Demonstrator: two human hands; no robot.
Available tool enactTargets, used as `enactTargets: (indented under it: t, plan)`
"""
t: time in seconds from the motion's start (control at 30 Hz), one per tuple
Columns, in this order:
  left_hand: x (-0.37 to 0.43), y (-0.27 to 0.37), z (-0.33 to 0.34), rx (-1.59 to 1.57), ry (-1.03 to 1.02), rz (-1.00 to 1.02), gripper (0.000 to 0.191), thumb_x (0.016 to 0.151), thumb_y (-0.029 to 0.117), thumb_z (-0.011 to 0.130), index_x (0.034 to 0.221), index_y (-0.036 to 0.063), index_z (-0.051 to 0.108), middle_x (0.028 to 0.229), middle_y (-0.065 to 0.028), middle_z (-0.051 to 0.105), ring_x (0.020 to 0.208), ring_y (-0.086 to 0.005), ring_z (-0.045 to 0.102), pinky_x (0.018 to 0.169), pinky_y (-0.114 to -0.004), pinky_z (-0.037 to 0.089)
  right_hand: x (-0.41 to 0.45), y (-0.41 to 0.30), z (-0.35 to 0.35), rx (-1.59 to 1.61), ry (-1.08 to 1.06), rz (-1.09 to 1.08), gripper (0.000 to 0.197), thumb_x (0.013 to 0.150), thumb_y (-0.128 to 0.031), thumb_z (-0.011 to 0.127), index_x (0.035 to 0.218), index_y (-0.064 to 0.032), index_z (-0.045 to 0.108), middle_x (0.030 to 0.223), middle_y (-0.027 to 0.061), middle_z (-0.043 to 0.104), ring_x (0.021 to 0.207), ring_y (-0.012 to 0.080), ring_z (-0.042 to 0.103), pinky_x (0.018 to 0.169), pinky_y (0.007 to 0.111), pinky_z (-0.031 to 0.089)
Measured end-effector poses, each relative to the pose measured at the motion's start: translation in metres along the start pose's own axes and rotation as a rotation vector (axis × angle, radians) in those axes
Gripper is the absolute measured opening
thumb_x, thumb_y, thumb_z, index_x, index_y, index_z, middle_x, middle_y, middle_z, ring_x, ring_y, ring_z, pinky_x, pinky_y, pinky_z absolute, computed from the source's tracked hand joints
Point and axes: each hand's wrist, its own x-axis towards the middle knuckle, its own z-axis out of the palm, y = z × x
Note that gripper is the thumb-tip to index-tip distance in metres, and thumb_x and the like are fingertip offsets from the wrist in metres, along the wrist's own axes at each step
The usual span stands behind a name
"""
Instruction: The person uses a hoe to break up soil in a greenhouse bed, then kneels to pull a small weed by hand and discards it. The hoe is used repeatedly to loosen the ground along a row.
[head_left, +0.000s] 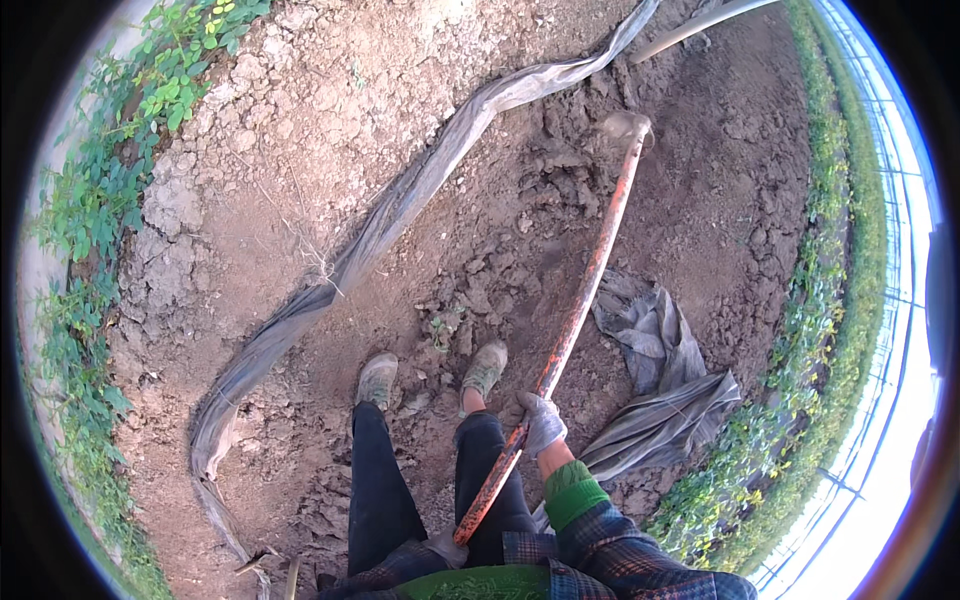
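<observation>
A long-handled hoe with a worn red and bare-metal shaft (577, 319) slants across the ground before me. My right hand (544, 424), in a pale, dirty glove, grips the shaft in its lower part. Close to my lap, my left hand (448, 547) holds the shaft's near end; it also looks gloved and is partly hidden by sleeve and shaft. At the far end, the hoe's muddy head (628, 125) is by loosened dark clods (562, 176), somewhat blurred. Whether the blade touches the soil, I cannot tell.
A twisted strip of grey sheeting (405, 217) runs diagonally across the soil. More crumpled sheeting (660, 420) lies right of my right hand. A pale pole (697, 26) enters at top right. Green plant rows (97, 202) border both sides. My shoes (377, 380) stand on uneven earth.
</observation>
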Motion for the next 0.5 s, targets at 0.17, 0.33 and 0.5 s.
enactTargets:
  t: [0.17,0.33,0.5]
  plan:
    - [0.025,0.027,-0.048,0.324,0.128,-0.096,0.033,0.078,0.039,0.058,0.101,0.016,0.059,0.08,-0.0166,0.066,0.078,-0.0387,0.064,0.072,-0.049,0.048,-0.004,-0.052,0.014,0.127,-0.11,-0.162,0.017,0.085,-0.024,0.063,0.077,-0.0116,0.054,0.063,0.001,0.053,0.052,0.0152,0.051,0.049,0.03,0.044]
    - [0.059,0.085,-0.118,0.276,0.213,-0.043,0.037,0.08,0.037,0.058,0.105,0.0112,0.059,0.086,-0.0197,0.067,0.083,-0.0391,0.065,0.075,-0.048,0.05,0.031,-0.121,0.072,0.152,-0.137,-0.29,0.018,0.088,-0.023,0.061,0.077,-0.0113,0.053,0.06,-0.0006,0.048,0.05,0.0125,0.046,0.047,0.028,0.042]
    - [-0.005,0.076,-0.138,0.245,0.203,-0.095,0.036,0.079,0.035,0.061,0.103,0.0075,0.058,0.084,-0.0229,0.066,0.081,-0.0407,0.064,0.073,-0.048,0.051,0.046,-0.058,0.117,0.031,-0.114,-0.125,0.015,0.086,-0.025,0.063,0.084,-0.0107,0.059,0.061,0.0003,0.052,0.05,0.0155,0.049,0.047,0.03,0.043]
